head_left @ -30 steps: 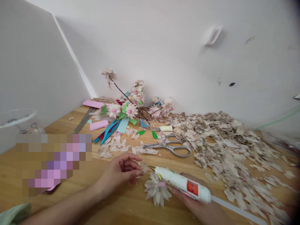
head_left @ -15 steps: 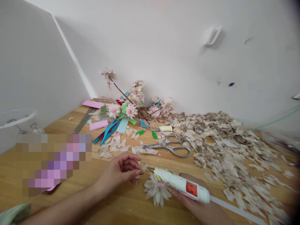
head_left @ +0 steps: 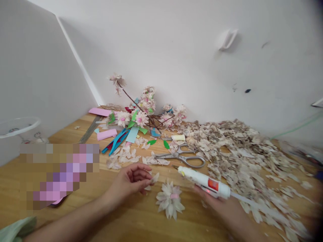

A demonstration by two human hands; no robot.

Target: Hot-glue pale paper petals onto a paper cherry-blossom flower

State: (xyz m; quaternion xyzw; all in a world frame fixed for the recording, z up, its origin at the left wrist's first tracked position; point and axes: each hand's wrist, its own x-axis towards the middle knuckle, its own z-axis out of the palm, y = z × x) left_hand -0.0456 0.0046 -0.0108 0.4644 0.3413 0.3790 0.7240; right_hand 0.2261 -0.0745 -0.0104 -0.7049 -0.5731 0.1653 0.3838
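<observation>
Left grip [head_left: 128,183] tight on a petal [head_left: 154,177], right grip [head_left: 223,205] around the glue gun [head_left: 205,182], mostly hidden beneath it.

You sat at a light wooden table [head_left: 121,225] with a visible grain, set in a corner of the room. A plain white wall [head_left: 176,50] ran behind it, slightly scuffed, with a small white fixture [head_left: 228,38] high up and a few dark marks [head_left: 248,90] lower to the right. A second white wall [head_left: 30,67] closed off your left side and met the first at a straight seam [head_left: 78,57]. Soft, even light fell over all of it and left only faint shadows.
</observation>
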